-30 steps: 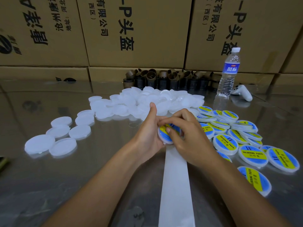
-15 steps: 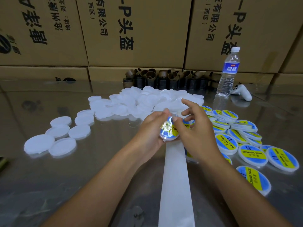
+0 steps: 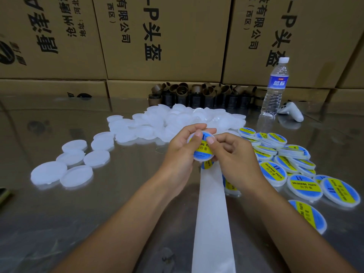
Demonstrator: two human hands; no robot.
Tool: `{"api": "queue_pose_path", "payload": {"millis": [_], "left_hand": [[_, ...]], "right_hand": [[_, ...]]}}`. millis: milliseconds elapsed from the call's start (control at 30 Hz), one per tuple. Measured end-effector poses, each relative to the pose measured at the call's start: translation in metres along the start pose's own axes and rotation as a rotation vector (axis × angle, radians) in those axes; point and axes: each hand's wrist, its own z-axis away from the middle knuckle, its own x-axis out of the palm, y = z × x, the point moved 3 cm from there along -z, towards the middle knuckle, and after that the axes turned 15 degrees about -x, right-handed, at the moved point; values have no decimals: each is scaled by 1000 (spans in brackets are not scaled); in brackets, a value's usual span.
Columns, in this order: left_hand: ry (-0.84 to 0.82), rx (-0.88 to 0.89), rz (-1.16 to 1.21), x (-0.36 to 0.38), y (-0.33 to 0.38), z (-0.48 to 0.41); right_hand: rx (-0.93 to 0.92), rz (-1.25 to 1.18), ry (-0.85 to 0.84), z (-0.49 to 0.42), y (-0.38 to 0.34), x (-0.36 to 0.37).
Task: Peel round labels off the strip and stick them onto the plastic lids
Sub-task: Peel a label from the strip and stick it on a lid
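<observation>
Behind everything I see the wall of cardboard boxes [image 3: 167, 36]; in front of it lies the shiny table [image 3: 59, 223]; on it a white backing strip [image 3: 213, 223] runs from the near edge toward the middle. At the far middle is a heap of plain white lids [image 3: 177, 119], with some loose ones to its left; on the right is the pile of labelled lids [image 3: 275, 154], blue and yellow. A water bottle [image 3: 274, 89] stands upright at the far right. The left hand [image 3: 181, 152] and the right hand [image 3: 236, 156] hold together 1 lid [image 3: 202, 157] above the far end of the strip; the left fingers curl round its left rim; the right thumb presses on its label [image 3: 203, 149] and the right fingers curl at its right rim.
</observation>
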Motion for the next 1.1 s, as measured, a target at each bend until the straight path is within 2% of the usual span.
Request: {"api": "queue_pose_path", "payload": {"millis": [167,367,633,867,1100], "left_hand": [[53,-55,-148,-3,-7,-1],[135,-64,-147,-7,-7,-2],[14,-110,-129,-3,-11,-2],[69,-83,-114,-8,-9,-2],[53,-79,-106,-7,-9,-3]], "right_hand": [[-13,40,69,0,2,-4],[-32,62,-39,0,4,1],[-2,18,97,-2,2,-6],[-1,49,1,-1,2,-2],[-1,48,16,0,2,-1]]}}
